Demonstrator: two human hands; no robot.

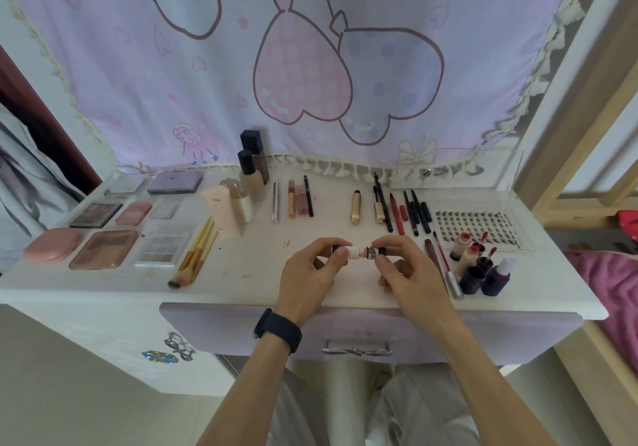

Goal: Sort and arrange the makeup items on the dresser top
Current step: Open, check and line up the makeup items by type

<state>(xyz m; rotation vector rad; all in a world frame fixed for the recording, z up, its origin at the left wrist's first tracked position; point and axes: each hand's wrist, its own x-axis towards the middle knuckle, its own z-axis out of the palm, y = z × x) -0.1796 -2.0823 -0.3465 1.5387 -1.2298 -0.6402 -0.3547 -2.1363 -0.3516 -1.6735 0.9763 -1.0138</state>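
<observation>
Both hands are raised just over the front middle of the worktop (241,273): the left hand (310,267), with a black wristband (278,330), pinches one end of a small lip tube (357,252), and the right hand (404,267) pinches the other end by its black cap. The tube lies sideways between the fingertips, with a white body, a pinkish neck and dark ends. On the left of the worktop lie eight flat palettes (103,248) in three rows, at the back stand two foundation bottles (248,176), and in the middle lie two gold tubes (356,207).
</observation>
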